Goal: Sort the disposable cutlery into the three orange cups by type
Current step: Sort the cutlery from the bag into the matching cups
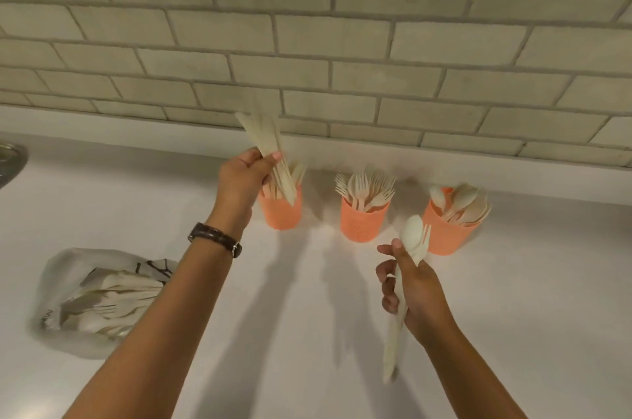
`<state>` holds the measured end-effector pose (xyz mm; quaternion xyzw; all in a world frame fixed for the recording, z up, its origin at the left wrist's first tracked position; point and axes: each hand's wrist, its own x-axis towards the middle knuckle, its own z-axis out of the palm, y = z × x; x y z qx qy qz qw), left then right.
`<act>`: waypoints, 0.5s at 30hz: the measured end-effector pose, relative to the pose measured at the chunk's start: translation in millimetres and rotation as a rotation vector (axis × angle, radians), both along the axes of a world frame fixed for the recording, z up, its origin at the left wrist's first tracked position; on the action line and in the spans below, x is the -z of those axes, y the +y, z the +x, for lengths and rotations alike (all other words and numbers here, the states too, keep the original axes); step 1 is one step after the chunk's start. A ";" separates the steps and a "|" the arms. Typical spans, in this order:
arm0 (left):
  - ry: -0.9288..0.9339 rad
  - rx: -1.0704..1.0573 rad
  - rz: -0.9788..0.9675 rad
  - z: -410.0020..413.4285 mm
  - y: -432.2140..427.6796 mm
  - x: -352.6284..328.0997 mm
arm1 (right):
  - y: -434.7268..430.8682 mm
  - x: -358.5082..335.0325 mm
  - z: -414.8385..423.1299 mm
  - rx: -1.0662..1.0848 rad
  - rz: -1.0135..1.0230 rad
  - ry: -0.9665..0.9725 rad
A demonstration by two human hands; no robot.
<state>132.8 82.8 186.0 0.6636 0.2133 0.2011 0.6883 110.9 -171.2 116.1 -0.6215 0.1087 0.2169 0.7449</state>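
My left hand (244, 175) was closed around a bundle of pale, flat disposable knives (270, 148), its fingers pinched on their middle while the lower ends dipped into the left orange cup (281, 211), a small tumbler with a dimpled, woven-looking wall. The upper ends fanned out, blurred, against the grey-beige brick-pattern tile wall (342, 42). A dark brown leather-strap wristwatch (215, 238) sat on that wrist.

My right hand (412, 285) was curled shut on a smooth off-white plastic spoon (412, 233) and a matching fork (425, 237), bowl and tines pointing up, long handles trailing down past my palm. They hovered just in front of the right orange cup (444, 233), which was crowded with rounded spoons. The middle orange cup (364, 223) held a spray of forks, tines up. The three cups stood in a row near the wall on the matte white table (307, 333).

To the left lay a crinkled, translucent plastic bag (95, 299) with more pale cutlery showing through it. A curved metal rim (13, 158) showed at the far left edge.
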 end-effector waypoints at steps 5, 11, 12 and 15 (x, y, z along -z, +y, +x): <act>0.055 -0.146 0.093 33.0 22.0 17.8 | 3.9 0.4 -1.3 0.012 -0.002 0.044; 0.291 -0.053 0.122 44.5 28.9 61.9 | 1.0 -4.5 -1.8 0.027 0.069 0.094; 0.270 -0.069 0.108 41.7 26.6 59.3 | 0.2 -5.9 -2.8 0.020 0.108 0.110; 0.192 -0.172 0.176 28.4 12.0 45.1 | -6.1 -10.9 -5.9 0.025 0.279 0.141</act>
